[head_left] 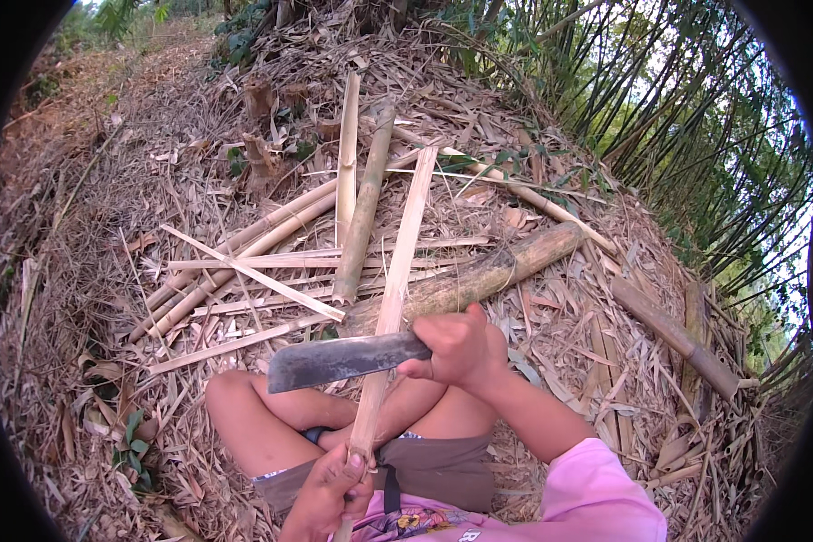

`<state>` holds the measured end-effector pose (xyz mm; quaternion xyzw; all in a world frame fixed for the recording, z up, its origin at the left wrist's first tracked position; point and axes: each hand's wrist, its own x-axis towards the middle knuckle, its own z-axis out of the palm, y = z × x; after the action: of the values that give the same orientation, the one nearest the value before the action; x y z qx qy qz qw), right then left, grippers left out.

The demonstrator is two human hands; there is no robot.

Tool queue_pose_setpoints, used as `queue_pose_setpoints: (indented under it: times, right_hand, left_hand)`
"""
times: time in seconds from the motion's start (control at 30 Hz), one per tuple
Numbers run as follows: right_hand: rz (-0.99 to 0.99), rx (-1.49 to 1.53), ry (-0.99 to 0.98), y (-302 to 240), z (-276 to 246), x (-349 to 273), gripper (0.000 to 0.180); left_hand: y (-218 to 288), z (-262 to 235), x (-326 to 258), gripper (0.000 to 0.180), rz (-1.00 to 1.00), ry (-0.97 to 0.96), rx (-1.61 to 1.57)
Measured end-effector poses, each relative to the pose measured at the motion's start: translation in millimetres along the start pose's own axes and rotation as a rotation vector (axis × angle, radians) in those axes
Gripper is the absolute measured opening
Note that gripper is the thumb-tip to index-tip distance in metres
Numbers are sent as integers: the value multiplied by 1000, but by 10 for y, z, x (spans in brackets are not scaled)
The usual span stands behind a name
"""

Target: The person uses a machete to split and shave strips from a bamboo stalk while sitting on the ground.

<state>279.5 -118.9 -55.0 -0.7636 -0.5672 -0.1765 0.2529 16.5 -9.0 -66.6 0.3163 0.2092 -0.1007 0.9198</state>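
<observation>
My left hand (334, 488) is closed round the lower end of a long, pale split bamboo strip (405, 244), close to my lap. The strip slants up and away from me, its upper part passing over a thick bamboo log (492, 275). My right hand (456, 348) grips a machete (334, 361) with a broad, dark blade. The blade lies crosswise over the strip, pointing left, above my crossed legs. Its handle is hidden inside my fingers. Whether the edge bites into the strip, I cannot tell.
Several thin split strips (262, 271) lie left of the log. Beyond them are a greenish bamboo pole (366, 203) and a split half (348, 154). Another bamboo piece (673, 334) rests at the right. Dry leaves cover the sloping ground, with standing bamboo (677, 99) at the upper right.
</observation>
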Motion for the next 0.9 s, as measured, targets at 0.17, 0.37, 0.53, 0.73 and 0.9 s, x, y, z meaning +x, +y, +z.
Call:
queue_pose_setpoints:
  times: [0.17,0.37,0.53,0.73,0.9]
  right_hand:
    - [449,29,36,778,198,-31,66]
    - [294,-22,65,540,102,-9,63]
    - [483,-41,24,1223,100,63,62]
    - [347,-112,186,1344,165,180,68]
    - [766,33,312,1815,30,230,76]
  left_hand:
    - [-81,74,-91,24,23,141,109]
    - [-130,37,-144,25,35,112,178]
    - [-284,115,-194,27,185,205,327]
    - [-222,267,-277,25,185,226,332]
    - [-308,233,-343,24,148,337,455]
